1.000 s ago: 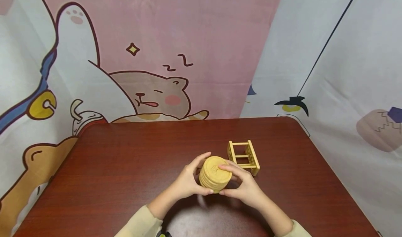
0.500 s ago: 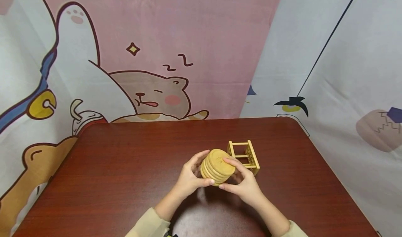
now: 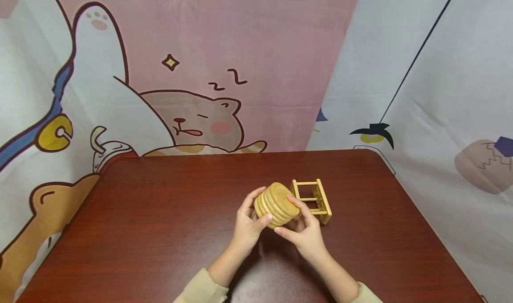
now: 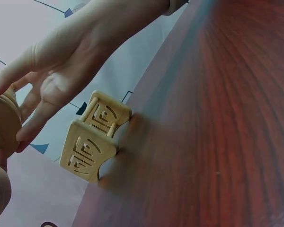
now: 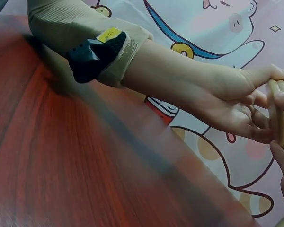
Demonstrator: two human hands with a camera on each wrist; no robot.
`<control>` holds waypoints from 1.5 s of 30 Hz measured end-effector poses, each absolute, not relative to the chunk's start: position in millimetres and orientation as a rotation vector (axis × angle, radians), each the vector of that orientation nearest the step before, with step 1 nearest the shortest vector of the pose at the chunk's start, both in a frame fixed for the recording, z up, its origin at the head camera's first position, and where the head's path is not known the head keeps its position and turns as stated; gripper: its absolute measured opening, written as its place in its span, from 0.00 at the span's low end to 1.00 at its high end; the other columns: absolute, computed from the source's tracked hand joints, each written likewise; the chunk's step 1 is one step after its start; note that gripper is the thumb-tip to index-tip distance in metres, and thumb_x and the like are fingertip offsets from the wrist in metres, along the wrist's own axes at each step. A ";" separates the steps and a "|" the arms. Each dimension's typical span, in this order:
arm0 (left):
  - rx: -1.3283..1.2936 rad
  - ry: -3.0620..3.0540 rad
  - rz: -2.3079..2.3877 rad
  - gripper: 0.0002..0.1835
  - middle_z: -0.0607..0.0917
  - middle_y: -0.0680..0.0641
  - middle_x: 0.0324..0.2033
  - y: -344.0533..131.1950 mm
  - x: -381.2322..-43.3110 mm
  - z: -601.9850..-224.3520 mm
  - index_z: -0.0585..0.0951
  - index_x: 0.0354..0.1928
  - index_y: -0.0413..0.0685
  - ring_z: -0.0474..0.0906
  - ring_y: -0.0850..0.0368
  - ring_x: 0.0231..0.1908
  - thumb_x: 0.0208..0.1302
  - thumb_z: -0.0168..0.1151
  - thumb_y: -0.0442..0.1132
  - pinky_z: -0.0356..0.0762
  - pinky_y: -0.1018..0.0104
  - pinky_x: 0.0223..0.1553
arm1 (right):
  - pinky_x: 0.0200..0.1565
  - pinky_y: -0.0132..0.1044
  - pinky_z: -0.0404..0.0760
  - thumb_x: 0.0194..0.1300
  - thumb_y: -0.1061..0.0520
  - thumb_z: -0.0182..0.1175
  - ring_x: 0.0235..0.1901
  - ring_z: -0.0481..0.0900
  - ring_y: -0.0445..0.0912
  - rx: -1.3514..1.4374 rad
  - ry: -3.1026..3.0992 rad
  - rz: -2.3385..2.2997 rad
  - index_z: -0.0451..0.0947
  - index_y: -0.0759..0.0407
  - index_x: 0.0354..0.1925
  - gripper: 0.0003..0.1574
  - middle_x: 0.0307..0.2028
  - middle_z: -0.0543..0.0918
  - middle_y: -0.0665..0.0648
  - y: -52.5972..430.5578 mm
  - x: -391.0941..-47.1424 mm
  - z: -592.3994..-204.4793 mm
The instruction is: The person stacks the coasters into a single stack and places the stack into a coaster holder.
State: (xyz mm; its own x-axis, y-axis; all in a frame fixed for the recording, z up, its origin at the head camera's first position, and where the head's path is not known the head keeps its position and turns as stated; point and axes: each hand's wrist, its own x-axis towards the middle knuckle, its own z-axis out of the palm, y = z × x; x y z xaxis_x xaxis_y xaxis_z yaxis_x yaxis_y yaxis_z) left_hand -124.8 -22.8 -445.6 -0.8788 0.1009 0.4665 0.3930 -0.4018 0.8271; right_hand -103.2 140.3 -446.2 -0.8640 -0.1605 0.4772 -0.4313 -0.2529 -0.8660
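Both hands hold a stack of round, pale wooden coasters (image 3: pixel 275 207) up over the table, tilted so the top face leans to the right. My left hand (image 3: pixel 247 228) grips the stack's left side, its thumb on the coaster edges. On the other side my right hand (image 3: pixel 307 237) has a finger on the top coaster and its thumb under the lower rim. Just behind the right hand a small wooden coaster rack (image 3: pixel 322 199) stands on the table. In the left wrist view the rack's side panel (image 4: pixel 83 153) shows a cut-out pattern.
The dark red wooden table (image 3: pixel 160 223) reaches back to a cloth backdrop (image 3: pixel 280 71) printed with cartoon animals. A black device (image 5: pixel 95 56) with a yellow label is worn on the left sleeve.
Both hands have lifted the stack away from me and tipped it, so its top face now leans right and more of the coaster edges show. The rack has stayed in place.
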 end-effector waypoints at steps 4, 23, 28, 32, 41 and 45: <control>-0.653 -1.652 -2.365 0.35 0.77 0.42 0.53 -22.9 -123.6 -442.8 0.67 0.63 0.31 0.75 0.53 0.51 0.51 0.67 0.29 0.73 0.65 0.52 | 0.48 0.38 0.78 0.48 0.80 0.63 0.53 0.76 0.46 0.700 -1.778 2.260 0.59 0.66 0.67 0.49 0.60 0.71 0.54 136.0 -100.2 -447.4; -0.559 -1.829 -2.349 0.35 0.78 0.39 0.51 -27.1 -127.7 -437.4 0.72 0.61 0.33 0.77 0.52 0.47 0.46 0.70 0.27 0.75 0.63 0.50 | 0.46 0.43 0.79 0.69 0.68 0.53 0.49 0.78 0.47 0.722 -1.663 2.377 0.69 0.63 0.59 0.21 0.55 0.72 0.57 139.6 -105.0 -447.0; -0.554 -1.858 -2.371 0.36 0.78 0.41 0.51 -26.3 -128.7 -436.9 0.71 0.62 0.33 0.77 0.52 0.47 0.46 0.70 0.26 0.75 0.62 0.50 | 0.44 0.41 0.80 0.66 0.69 0.55 0.47 0.79 0.45 0.656 -1.685 2.370 0.73 0.56 0.56 0.21 0.54 0.73 0.55 141.0 -106.2 -447.8; -0.552 -1.883 -2.358 0.36 0.79 0.41 0.50 -26.0 -129.3 -435.9 0.72 0.62 0.35 0.77 0.52 0.46 0.46 0.70 0.25 0.76 0.62 0.47 | 0.44 0.39 0.80 0.66 0.68 0.57 0.47 0.78 0.44 0.649 -1.675 2.370 0.73 0.55 0.55 0.20 0.54 0.72 0.54 140.8 -105.9 -448.3; -0.593 -1.883 -2.384 0.36 0.80 0.39 0.49 -27.0 -129.9 -429.0 0.72 0.62 0.36 0.79 0.48 0.45 0.46 0.70 0.24 0.79 0.60 0.44 | 0.45 0.38 0.79 0.66 0.67 0.56 0.50 0.76 0.43 0.724 -1.575 2.409 0.72 0.56 0.55 0.20 0.55 0.71 0.53 139.7 -105.9 -447.1; -0.602 -1.878 -2.414 0.36 0.78 0.39 0.51 -26.7 -130.0 -428.3 0.72 0.62 0.35 0.79 0.49 0.45 0.47 0.70 0.24 0.79 0.59 0.44 | 0.46 0.40 0.78 0.69 0.66 0.54 0.54 0.74 0.44 0.771 -1.549 2.404 0.71 0.59 0.55 0.17 0.58 0.69 0.53 141.2 -106.6 -448.4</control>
State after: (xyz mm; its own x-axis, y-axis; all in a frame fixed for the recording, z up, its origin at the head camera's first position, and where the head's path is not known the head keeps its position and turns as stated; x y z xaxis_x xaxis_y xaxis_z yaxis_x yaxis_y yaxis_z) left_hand -130.0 -26.7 -428.3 -0.9252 0.2140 0.3135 0.2512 -0.2738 0.9284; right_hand -106.6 141.2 -448.4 -0.8495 -0.1251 0.5126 -0.4150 -0.4414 -0.7956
